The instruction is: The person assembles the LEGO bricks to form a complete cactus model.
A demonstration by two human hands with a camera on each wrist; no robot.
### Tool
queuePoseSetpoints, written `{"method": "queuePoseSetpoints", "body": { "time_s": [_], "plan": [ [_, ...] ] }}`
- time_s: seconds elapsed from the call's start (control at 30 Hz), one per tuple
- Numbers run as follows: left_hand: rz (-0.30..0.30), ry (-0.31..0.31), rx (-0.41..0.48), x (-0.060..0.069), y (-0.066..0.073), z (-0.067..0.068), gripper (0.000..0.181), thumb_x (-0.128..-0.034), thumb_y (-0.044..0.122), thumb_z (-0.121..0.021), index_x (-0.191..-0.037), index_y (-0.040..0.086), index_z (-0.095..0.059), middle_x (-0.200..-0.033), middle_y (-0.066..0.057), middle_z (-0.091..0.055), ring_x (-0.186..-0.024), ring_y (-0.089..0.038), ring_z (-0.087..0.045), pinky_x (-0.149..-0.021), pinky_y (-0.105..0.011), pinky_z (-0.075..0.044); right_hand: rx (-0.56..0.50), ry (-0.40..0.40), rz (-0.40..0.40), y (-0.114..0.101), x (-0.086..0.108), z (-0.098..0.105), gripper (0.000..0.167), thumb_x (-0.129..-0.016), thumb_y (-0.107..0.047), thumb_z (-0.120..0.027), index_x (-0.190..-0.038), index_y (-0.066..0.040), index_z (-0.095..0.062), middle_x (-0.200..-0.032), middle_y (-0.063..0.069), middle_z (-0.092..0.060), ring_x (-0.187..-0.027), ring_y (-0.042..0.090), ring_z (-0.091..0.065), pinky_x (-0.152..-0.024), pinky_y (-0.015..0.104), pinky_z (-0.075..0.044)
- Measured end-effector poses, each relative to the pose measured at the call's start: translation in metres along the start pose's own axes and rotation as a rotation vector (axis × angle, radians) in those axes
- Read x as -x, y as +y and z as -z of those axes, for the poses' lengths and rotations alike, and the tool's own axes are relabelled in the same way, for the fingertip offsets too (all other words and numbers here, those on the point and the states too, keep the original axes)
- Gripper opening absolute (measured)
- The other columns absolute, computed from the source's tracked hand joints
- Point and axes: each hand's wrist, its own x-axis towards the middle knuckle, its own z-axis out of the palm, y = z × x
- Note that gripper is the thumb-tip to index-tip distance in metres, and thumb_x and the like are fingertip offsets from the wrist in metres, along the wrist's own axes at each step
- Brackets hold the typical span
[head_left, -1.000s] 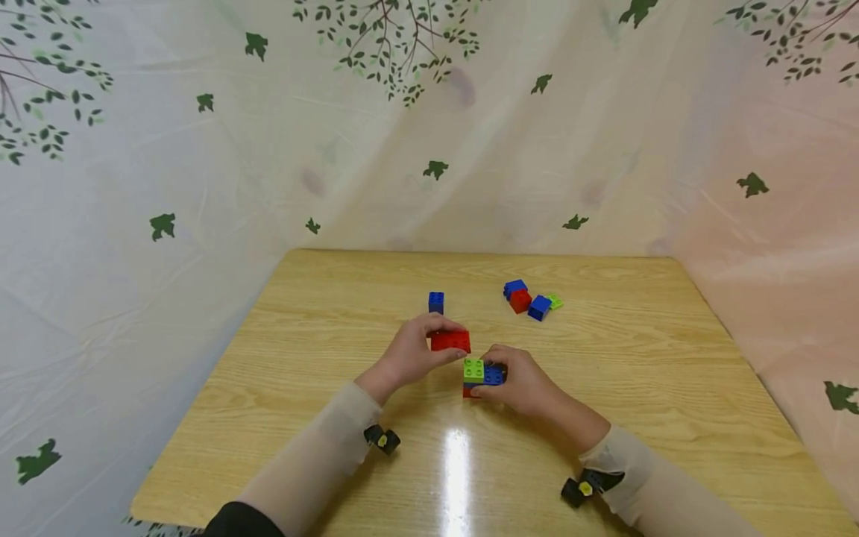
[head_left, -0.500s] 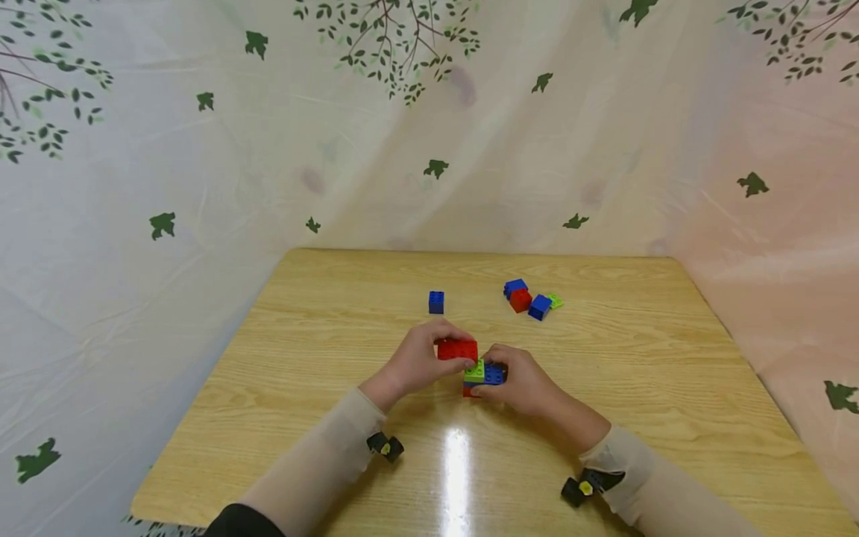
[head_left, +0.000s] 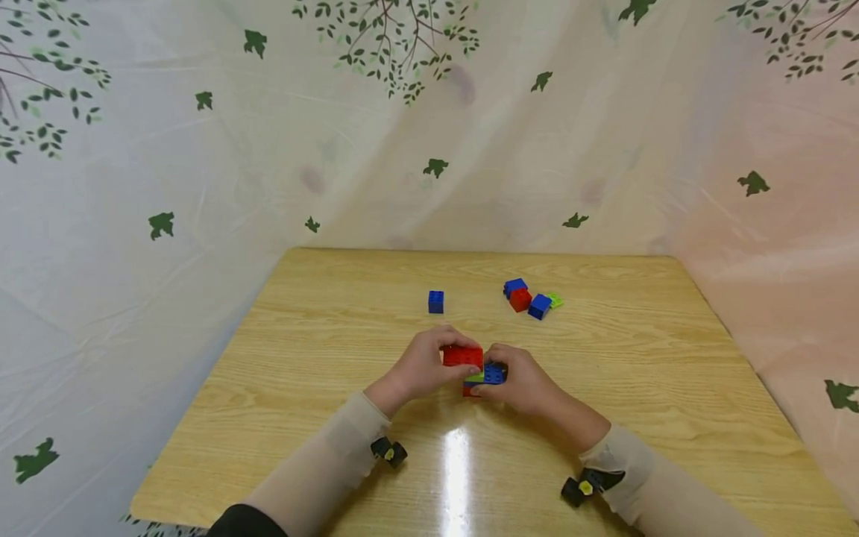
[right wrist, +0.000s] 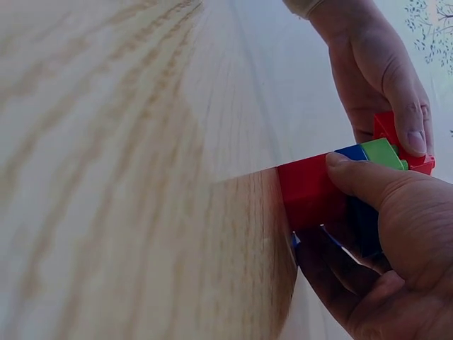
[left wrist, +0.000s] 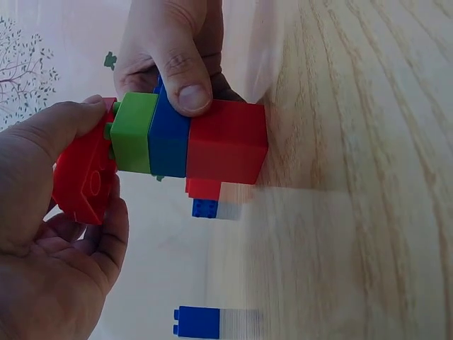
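Between thumb and fingers my left hand (head_left: pixel 421 365) pinches a red building brick (head_left: pixel 463 356). In the left wrist view this red brick (left wrist: pixel 88 173) is tilted, its hollow underside by the studs of the green brick (left wrist: pixel 134 132). That green brick tops a stack: a blue brick (left wrist: pixel 168 138) lies below it and a red brick (left wrist: pixel 228 142) at the bottom, on the table. My right hand (head_left: pixel 530 382) grips the stack from the right, its thumb across the blue and red bricks. In the head view the held red brick covers most of the green one.
Beyond my hands, a lone blue brick (head_left: pixel 436 302) stands on the wooden table (head_left: pixel 322 313). To the right at the back lie a blue brick (head_left: pixel 514 286), a red brick (head_left: pixel 520 300), another blue brick (head_left: pixel 540 306) and a green piece (head_left: pixel 555 300). A leaf-patterned curtain (head_left: pixel 376 164) hangs behind.
My left hand has moved right and slightly nearer with the red brick, bringing it over the green brick. The right hand and the stack have stayed in place.
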Motion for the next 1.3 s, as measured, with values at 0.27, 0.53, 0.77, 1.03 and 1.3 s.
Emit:
{"method": "queuePoseSetpoints", "body": {
  "time_s": [0.27, 0.53, 0.77, 1.03, 1.3],
  "plan": [
    [-0.011, -0.011, 0.027, 0.0006, -0.0005, -0.0011, 0.029, -0.0877, 0.020, -0.088, -0.115, 0.017, -0.079, -0.110, 0.009, -0.070, -0.101, -0.013, -0.063, -0.078, -0.026, -0.060, 0.005, 0.008, -0.006, -0.0015, -0.0001, -0.0004, 0.032, -0.082, -0.033, -0.093, -0.107, -0.024, -0.075, -0.098, -0.008, -0.062, -0.090, 0.017, -0.056, -0.076, 0.029, -0.047],
    [-0.024, -0.006, 0.013, 0.0010, -0.0003, -0.0021, 0.030, -0.0867, 0.012, -0.088, -0.115, 0.015, -0.079, -0.108, 0.007, -0.070, -0.100, -0.013, -0.063, -0.080, -0.025, -0.059, -0.001, 0.004, 0.004, -0.0023, -0.0001, -0.0007, 0.033, -0.083, -0.032, -0.092, -0.109, -0.024, -0.075, -0.099, -0.009, -0.063, -0.090, 0.017, -0.057, -0.075, 0.029, -0.048],
    [-0.029, 0.004, 0.018, 0.0024, -0.0019, -0.0047, 0.031, -0.0863, 0.009, -0.088, -0.116, 0.013, -0.079, -0.107, 0.004, -0.070, -0.099, -0.013, -0.064, -0.081, -0.025, -0.059, 0.001, 0.002, 0.004, -0.0028, 0.0005, -0.0004, 0.032, -0.083, -0.032, -0.092, -0.109, -0.025, -0.075, -0.099, -0.010, -0.063, -0.090, 0.017, -0.057, -0.076, 0.028, -0.048],
    [0.000, 0.000, 0.013, 0.0020, -0.0006, -0.0039, 0.030, -0.0858, 0.011, -0.089, -0.115, 0.015, -0.080, -0.104, 0.007, -0.070, -0.096, -0.012, -0.063, -0.078, -0.025, -0.059, -0.010, 0.013, 0.018, 0.0006, -0.0005, -0.0013, 0.032, -0.081, -0.033, -0.093, -0.107, -0.027, -0.075, -0.099, -0.010, -0.064, -0.089, 0.017, -0.058, -0.075, 0.029, -0.049],
    [0.026, -0.008, 0.022, 0.0011, -0.0028, -0.0044, 0.031, -0.0853, 0.011, -0.089, -0.115, 0.016, -0.080, -0.106, 0.009, -0.071, -0.097, -0.011, -0.063, -0.080, -0.026, -0.058, -0.012, 0.011, -0.030, 0.0027, -0.0011, -0.0005, 0.032, -0.080, -0.038, -0.094, -0.103, -0.029, -0.075, -0.095, -0.012, -0.068, -0.087, 0.017, -0.060, -0.076, 0.030, -0.051]
  ]
}}
